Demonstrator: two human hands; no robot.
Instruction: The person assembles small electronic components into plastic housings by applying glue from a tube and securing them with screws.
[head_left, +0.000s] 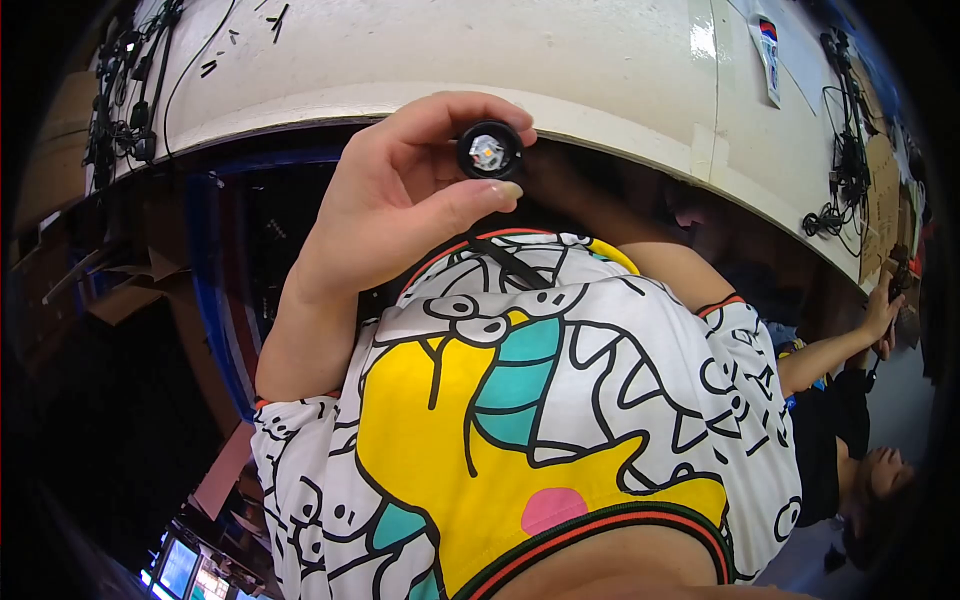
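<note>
My left hand (pixel 420 175) is raised just in front of the table edge, its thumb and fingers closed around a small round black flashlight head (pixel 490 150). The open end faces up, showing a silvery inside with a small yellow LED at its centre. My right forearm (pixel 640 235) reaches into the shadow below the table edge. The right hand (pixel 555 180) is so dark there that its fingers do not show, and what it may hold is hidden.
Black cables lie on the white table (pixel 450 50) at the left (pixel 145 90) and right (pixel 845 150). Small black pieces (pixel 209 69) and a blue-and-white tube (pixel 768 55) rest on it. Cardboard boxes (pixel 130 300) stand at left. A co-worker's hand (pixel 880 315) is at far right.
</note>
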